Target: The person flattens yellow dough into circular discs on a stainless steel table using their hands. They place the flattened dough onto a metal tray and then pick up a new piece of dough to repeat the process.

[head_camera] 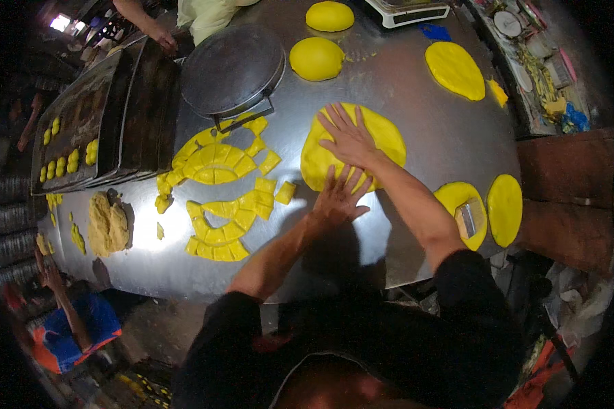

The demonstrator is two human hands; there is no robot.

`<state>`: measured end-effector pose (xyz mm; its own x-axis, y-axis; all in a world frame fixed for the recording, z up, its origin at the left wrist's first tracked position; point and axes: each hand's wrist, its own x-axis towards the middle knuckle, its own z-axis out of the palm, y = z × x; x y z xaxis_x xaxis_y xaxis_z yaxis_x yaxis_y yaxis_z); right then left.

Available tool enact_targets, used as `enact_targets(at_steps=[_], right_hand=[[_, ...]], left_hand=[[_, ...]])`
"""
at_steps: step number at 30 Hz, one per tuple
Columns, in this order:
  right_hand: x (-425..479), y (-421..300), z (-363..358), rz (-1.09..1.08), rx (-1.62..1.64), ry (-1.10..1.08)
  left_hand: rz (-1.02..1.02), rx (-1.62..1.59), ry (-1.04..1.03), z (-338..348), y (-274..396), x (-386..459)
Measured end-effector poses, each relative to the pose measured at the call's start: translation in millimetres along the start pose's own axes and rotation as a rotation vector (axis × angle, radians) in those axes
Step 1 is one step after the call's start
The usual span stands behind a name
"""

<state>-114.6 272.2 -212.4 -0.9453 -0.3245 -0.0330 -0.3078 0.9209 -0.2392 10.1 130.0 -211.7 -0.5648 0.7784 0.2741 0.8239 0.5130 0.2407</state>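
A wide, flattened round of yellow dough (389,138) lies on the metal tabletop before me. Across its upper middle my right hand (350,133) rests palm down with the fingers spread. My left hand (337,197) lies lower, its spread fingers over the dough's near edge and its palm nearer my body. Neither hand grips anything. Left of the hands are cut pieces of yellow dough (215,166), some still joined in curved strips. To the right, a dough scraper (469,219) with a metal blade sits on a smaller dough slab (447,194).
Two dough mounds (316,59) stand beyond, near a white scale (414,15). More dough slabs (505,210) lie right. A round metal pan (233,71), stacked baking trays (77,117) and a crumbly tan mass (107,227) occupy the left. Co-workers' hands (161,38) show at the left side.
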Motion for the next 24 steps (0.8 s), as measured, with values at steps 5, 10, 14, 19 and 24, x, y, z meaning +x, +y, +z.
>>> enact_targets(at_steps=[5, 10, 14, 19, 24], right_hand=[[39.1, 9.8, -36.8, -0.001, 0.294, -0.364], [-31.1, 51.7, -41.2, 0.101, -0.003, -0.084], [-62.3, 36.3, -43.0, 0.134, -0.175, -0.002], [-126.8, 7.8, -26.4, 0.09, -0.123, 0.017], [-137.4, 7.3, -50.7, 0.205, 0.293, -0.083]], left_hand=[[-0.199, -0.341, -0.442, -33.1, -41.1, 36.8], [-0.292, 0.251, 0.007, -6.5, -100.1, 60.3], [-0.331, 0.151, -0.107, -11.6, -97.2, 61.0], [-0.381, 0.296, -0.139, -14.1, -77.9, 49.1], [-0.16, 0.04, -0.017, -17.5, -26.4, 11.9]])
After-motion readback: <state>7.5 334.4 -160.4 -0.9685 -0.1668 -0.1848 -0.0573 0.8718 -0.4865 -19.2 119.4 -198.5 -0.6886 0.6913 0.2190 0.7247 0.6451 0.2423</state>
